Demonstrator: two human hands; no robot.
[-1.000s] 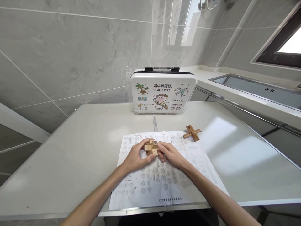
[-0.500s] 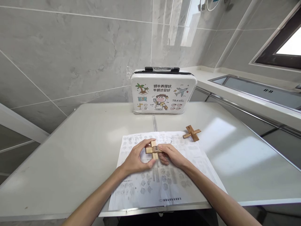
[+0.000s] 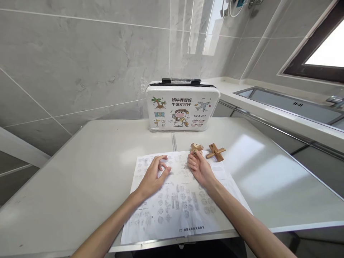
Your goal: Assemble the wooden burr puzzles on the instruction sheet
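Observation:
My right hand point(image 3: 198, 166) pinches a small wooden cross puzzle point(image 3: 196, 147) at the far edge of a printed instruction sheet point(image 3: 177, 200), just left of a second wooden cross puzzle point(image 3: 215, 152) lying on the table. My left hand point(image 3: 155, 173) rests on the sheet with its fingers loosely spread and nothing in it.
A white cartoon-printed case point(image 3: 181, 109) with a black handle stands against the tiled wall behind the puzzles. The white table point(image 3: 80, 172) has a seam down its middle. A counter with a sink point(image 3: 292, 104) runs along the right.
My right hand carried the wooden cross puzzle away from my left hand, forward and right beside the other puzzle. My left hand let go and settled on the sheet. The view shifted slightly.

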